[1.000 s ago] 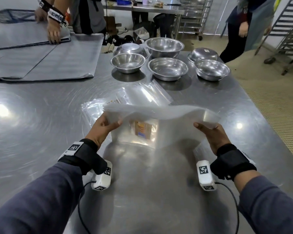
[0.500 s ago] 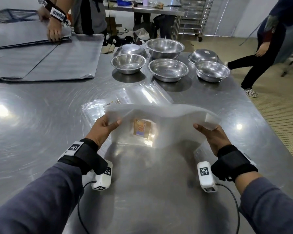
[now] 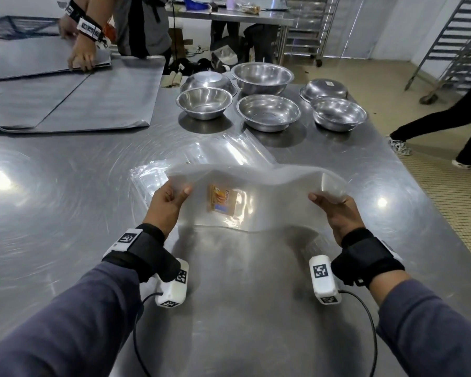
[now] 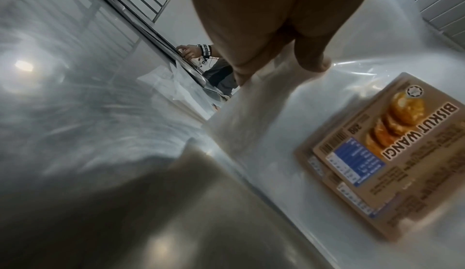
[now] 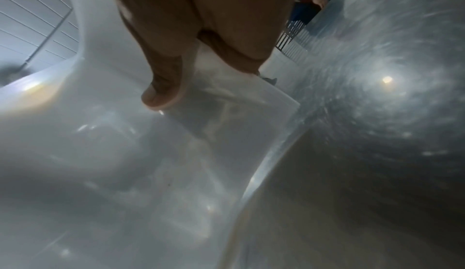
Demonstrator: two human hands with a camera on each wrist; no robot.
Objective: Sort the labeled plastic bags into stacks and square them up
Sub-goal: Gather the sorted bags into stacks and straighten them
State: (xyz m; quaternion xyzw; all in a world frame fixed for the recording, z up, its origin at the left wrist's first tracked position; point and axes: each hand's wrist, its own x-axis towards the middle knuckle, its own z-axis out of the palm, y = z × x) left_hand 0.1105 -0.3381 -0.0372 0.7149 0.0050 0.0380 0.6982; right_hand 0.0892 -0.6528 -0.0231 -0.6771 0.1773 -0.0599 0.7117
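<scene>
I hold a thick stack of clear plastic bags point(image 3: 269, 197) on edge above the steel table, its lower edge near the tabletop. A brown "Biskut Wangi" label point(image 3: 223, 200) point(image 4: 372, 165) shows on the front bag. My left hand point(image 3: 169, 197) pinches the stack's left end, thumb in front. My right hand point(image 3: 335, 208) pinches the right end, its thumb point(image 5: 163, 86) pressed on the front bag point(image 5: 125, 154). More clear bags point(image 3: 215, 156) lie flat on the table behind the stack.
Several steel bowls point(image 3: 267, 111) stand at the back of the table point(image 3: 65, 213). Grey sheets point(image 3: 65, 104) cover the back left, where another person's hands point(image 3: 80, 58) press on them. A person's legs point(image 3: 446, 123) are on the floor at right.
The stack stays between my hands with hardly any shift. The person at the right has walked further right.
</scene>
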